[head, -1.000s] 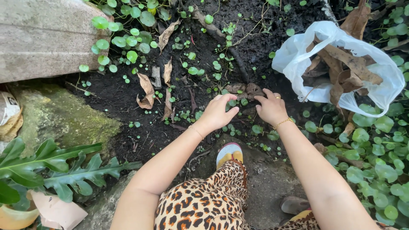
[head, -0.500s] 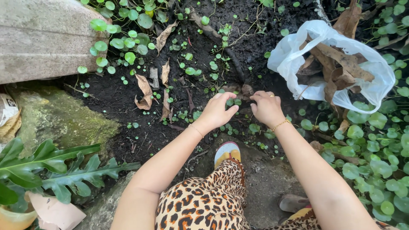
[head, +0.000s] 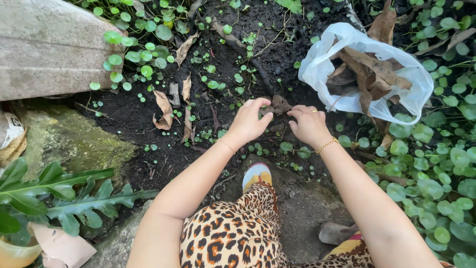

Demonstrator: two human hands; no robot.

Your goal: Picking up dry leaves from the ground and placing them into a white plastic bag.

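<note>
Hands, left (head: pixel 249 121) and right (head: pixel 308 124), pinch dry leaves (head: pixel 279 103) on soil, bag (head: pixel 322 69) close right

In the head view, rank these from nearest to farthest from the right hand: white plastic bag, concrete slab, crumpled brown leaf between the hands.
From the right hand:
1. Crumpled brown leaf, at its fingertips, on the soil.
2. White plastic bag, up and to its right, filled with dry leaves.
3. Concrete slab, far upper left.

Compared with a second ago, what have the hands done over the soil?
The right hand has curled its spread fingers and closed in toward the left hand; both now gather at the dry brown leaves between them. The white plastic bag of leaves and the soil stayed put.
</note>
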